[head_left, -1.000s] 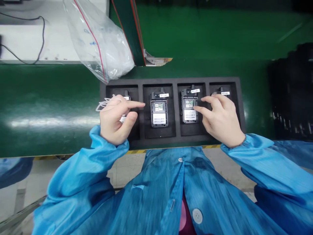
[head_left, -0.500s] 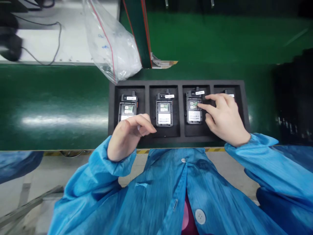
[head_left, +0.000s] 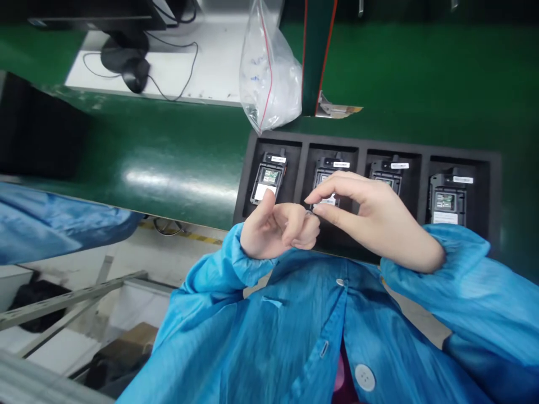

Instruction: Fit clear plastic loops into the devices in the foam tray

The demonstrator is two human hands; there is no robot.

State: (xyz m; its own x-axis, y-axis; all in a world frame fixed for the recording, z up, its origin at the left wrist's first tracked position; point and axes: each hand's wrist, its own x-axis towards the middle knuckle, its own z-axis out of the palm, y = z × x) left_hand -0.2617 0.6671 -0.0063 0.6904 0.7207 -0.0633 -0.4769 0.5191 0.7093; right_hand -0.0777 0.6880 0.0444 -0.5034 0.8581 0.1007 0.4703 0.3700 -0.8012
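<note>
In front of me, a black foam tray [head_left: 241,197] holds several black handheld devices with stubby antennas, their backs uncovered to show green circuit parts and white labels. The leftmost device [head_left: 269,177] and the rightmost device [head_left: 448,199] are largely visible; the two between are partly covered by my hands. My left hand [head_left: 281,227] is over the tray's front edge, fingers curled in and thumb raised. Thumb and index finger of my right hand [head_left: 366,210] come together at the left fingertips, where something tiny and greyish shows. I cannot make out what it is.
A clear zip bag [head_left: 272,84] with white contents stands behind the tray, beside a green upright divider [head_left: 319,50]. A black mouse [head_left: 135,74], cable and monitor [head_left: 96,14] are at the back left. Another person's blue sleeve [head_left: 63,224] enters at left.
My right hand has left the third device and moved over to my left hand. The left hand has turned, with its thumb up. The view has shifted left, so the tray appears further right.
</note>
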